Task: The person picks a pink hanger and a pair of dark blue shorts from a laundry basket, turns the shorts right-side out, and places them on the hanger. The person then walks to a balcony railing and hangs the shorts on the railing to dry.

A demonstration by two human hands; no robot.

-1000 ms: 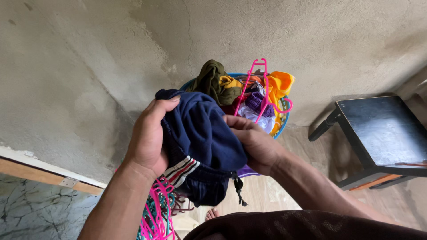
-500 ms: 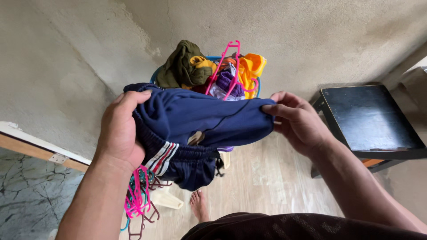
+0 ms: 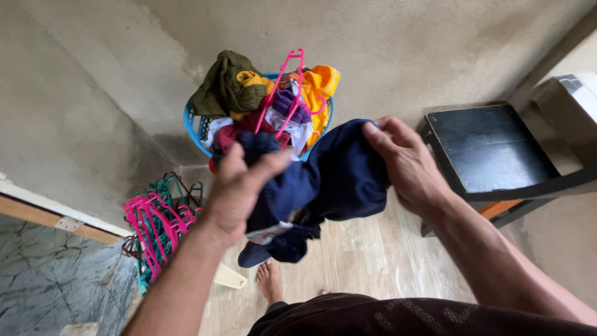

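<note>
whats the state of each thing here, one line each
navy shorts: bunched, held up in both hands
left hand: gripping the shorts
right hand: gripping the shorts' other end
blue laundry basket: heaped full of clothes
pink hanger: sticking up from the basket
pile of hangers: tangled, on the floor
black chair: upright, seat bare

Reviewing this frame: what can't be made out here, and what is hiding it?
Head view only:
- Navy garment: its kind and full shape, bunched between left hand and right hand.
- Left-hand grip: motion-blurred, fingertips unclear.
- Blue basket: its body, buried under piled clothes and a pink hanger.
- Pile of hangers: count, tangled and partly behind the left forearm.
- Black stool: its legs, mostly hidden under the seat.
</note>
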